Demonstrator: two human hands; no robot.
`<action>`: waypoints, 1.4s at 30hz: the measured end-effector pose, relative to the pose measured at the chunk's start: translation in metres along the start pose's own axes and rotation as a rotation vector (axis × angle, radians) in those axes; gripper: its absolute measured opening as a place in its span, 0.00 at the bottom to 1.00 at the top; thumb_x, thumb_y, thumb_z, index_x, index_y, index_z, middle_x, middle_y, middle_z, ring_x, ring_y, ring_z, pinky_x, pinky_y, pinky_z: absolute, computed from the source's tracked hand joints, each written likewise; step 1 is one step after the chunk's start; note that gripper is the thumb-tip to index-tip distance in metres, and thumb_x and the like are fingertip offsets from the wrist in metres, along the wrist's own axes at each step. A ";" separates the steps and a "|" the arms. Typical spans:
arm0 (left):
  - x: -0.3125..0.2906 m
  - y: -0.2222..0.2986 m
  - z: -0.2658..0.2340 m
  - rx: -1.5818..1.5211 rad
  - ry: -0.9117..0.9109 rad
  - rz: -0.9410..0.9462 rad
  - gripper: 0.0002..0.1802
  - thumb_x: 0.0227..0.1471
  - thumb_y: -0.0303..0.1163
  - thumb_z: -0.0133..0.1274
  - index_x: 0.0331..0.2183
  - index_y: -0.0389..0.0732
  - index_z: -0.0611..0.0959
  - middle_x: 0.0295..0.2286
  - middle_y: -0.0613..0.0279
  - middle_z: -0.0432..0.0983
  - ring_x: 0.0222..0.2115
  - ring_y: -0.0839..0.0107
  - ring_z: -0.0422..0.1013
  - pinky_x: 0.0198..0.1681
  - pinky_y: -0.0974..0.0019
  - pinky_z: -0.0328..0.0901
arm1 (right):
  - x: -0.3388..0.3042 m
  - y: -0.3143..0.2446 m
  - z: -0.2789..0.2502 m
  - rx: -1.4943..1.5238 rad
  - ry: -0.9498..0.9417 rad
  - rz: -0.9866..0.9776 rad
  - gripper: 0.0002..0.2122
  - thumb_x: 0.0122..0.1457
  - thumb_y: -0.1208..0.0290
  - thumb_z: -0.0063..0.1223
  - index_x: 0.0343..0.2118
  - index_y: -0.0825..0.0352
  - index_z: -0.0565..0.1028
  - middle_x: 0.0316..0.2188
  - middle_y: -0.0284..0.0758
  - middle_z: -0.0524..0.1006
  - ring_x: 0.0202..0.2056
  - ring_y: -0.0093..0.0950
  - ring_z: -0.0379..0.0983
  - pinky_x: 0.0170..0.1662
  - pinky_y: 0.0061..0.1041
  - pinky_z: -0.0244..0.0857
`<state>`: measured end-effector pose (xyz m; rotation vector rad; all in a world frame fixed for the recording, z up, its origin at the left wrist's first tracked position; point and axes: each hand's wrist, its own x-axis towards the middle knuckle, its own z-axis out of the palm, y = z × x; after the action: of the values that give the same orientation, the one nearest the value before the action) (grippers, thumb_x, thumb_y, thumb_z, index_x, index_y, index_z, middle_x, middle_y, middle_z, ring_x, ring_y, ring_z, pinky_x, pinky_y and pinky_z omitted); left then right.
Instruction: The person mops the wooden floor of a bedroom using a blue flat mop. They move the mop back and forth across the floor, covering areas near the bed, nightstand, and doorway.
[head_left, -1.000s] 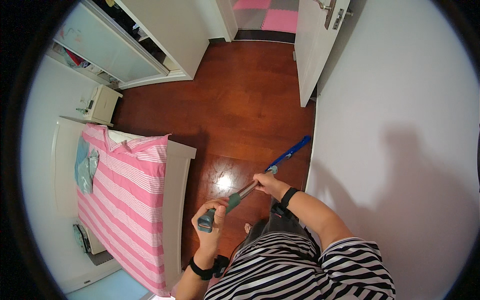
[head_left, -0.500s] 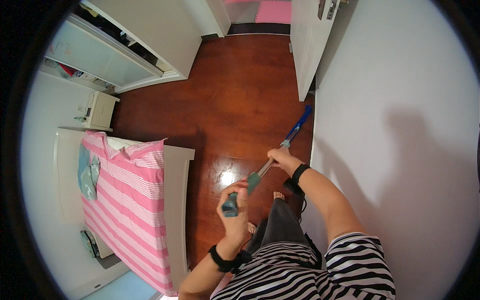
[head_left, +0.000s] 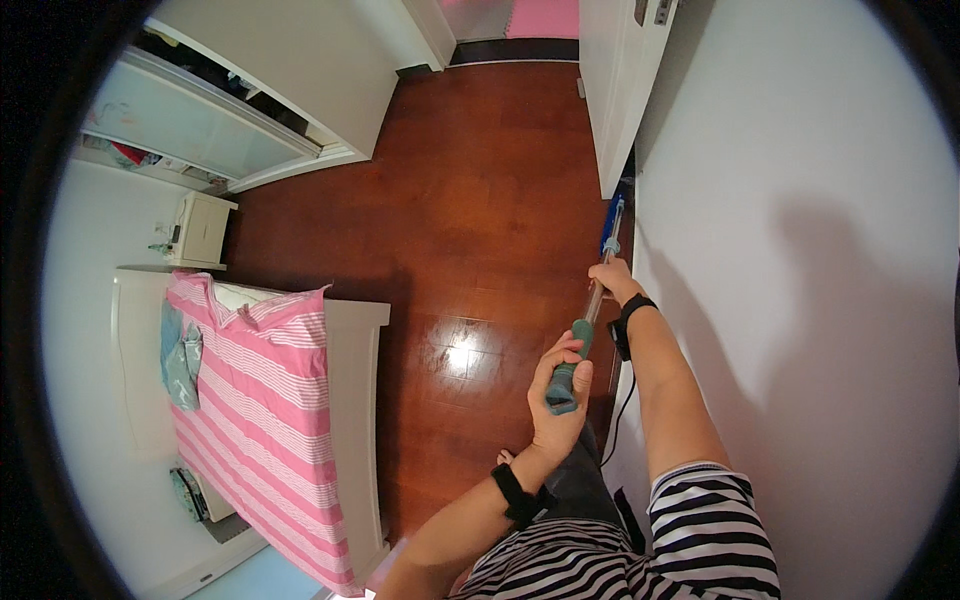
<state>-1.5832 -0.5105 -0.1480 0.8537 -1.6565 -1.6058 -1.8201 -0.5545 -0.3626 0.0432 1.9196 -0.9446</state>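
A mop point(head_left: 582, 335) with a green grip, a metal pole and a blue head point(head_left: 610, 222) slants away from me along the right wall. My left hand point(head_left: 556, 405) is closed around the green grip at its near end. Farther up, my right hand point(head_left: 617, 280) grips the metal pole. The blue head is down by the floor, next to the door's lower edge and the wall, and the door partly hides its far end. Both wrists wear black bands.
A white door point(head_left: 620, 95) stands open at the far right, beside the white wall point(head_left: 800, 300). On the left are a bed point(head_left: 265, 390) with pink striped bedding, a cream nightstand point(head_left: 203, 230) and a wardrobe point(head_left: 210, 110). The floor point(head_left: 470, 200) is reddish-brown wood.
The mop and both my hands have moved to the right. Its blue head now lies close against the wall, partly behind the door's edge, and the pole points more straight ahead.
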 end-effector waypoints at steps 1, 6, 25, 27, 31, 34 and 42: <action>-0.003 0.000 -0.003 -0.002 0.002 0.009 0.09 0.55 0.26 0.57 0.37 0.38 0.75 0.44 0.54 0.74 0.55 0.58 0.65 0.57 0.58 0.59 | -0.008 0.004 0.004 0.037 0.059 -0.028 0.13 0.51 0.74 0.55 0.39 0.74 0.71 0.28 0.44 0.77 0.27 0.35 0.77 0.27 0.33 0.76; -0.034 0.013 -0.036 0.034 -0.060 0.013 0.07 0.54 0.23 0.57 0.36 0.37 0.76 0.43 0.54 0.74 0.53 0.59 0.67 0.55 0.58 0.61 | -0.057 0.024 0.020 -0.102 0.007 -0.028 0.30 0.55 0.74 0.51 0.60 0.77 0.57 0.35 0.47 0.76 0.28 0.37 0.77 0.26 0.33 0.76; -0.167 0.113 -0.348 0.264 -0.381 0.095 0.06 0.48 0.24 0.62 0.25 0.33 0.80 0.27 0.52 0.80 0.36 0.63 0.79 0.39 0.66 0.71 | -0.315 0.183 0.277 0.503 -0.265 0.143 0.11 0.58 0.66 0.44 0.25 0.70 0.69 0.17 0.39 0.72 0.13 0.29 0.68 0.16 0.28 0.61; -0.176 0.128 -0.371 0.299 -0.494 0.128 0.05 0.46 0.22 0.61 0.24 0.33 0.80 0.26 0.52 0.80 0.35 0.63 0.79 0.37 0.66 0.71 | -0.338 0.206 0.297 0.579 -0.371 0.111 0.11 0.58 0.66 0.44 0.25 0.69 0.69 0.17 0.39 0.72 0.13 0.29 0.68 0.16 0.29 0.60; -0.189 0.161 -0.407 0.307 -0.809 0.152 0.05 0.44 0.23 0.62 0.24 0.34 0.80 0.24 0.55 0.79 0.28 0.68 0.78 0.33 0.68 0.70 | -0.385 0.241 0.320 0.610 -0.662 0.150 0.09 0.56 0.66 0.45 0.24 0.66 0.70 0.18 0.37 0.72 0.18 0.29 0.70 0.22 0.30 0.66; -0.193 0.174 -0.419 0.287 -0.949 0.123 0.08 0.43 0.26 0.64 0.25 0.35 0.80 0.24 0.56 0.79 0.25 0.69 0.76 0.32 0.68 0.70 | -0.407 0.245 0.330 0.665 -0.648 0.256 0.07 0.52 0.70 0.47 0.21 0.66 0.68 0.22 0.38 0.72 0.25 0.30 0.72 0.31 0.30 0.72; -0.215 0.169 -0.405 0.075 -0.551 0.173 0.11 0.40 0.16 0.62 0.25 0.40 0.77 0.30 0.60 0.79 0.37 0.63 0.78 0.42 0.60 0.71 | -0.383 0.238 0.336 1.066 -0.425 0.379 0.07 0.47 0.80 0.48 0.20 0.65 0.61 0.23 0.35 0.65 0.27 0.29 0.67 0.40 0.31 0.74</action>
<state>-1.1283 -0.5552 0.0243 0.2936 -2.1087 -1.7614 -1.2696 -0.4663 -0.2888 0.7335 0.8180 -1.4553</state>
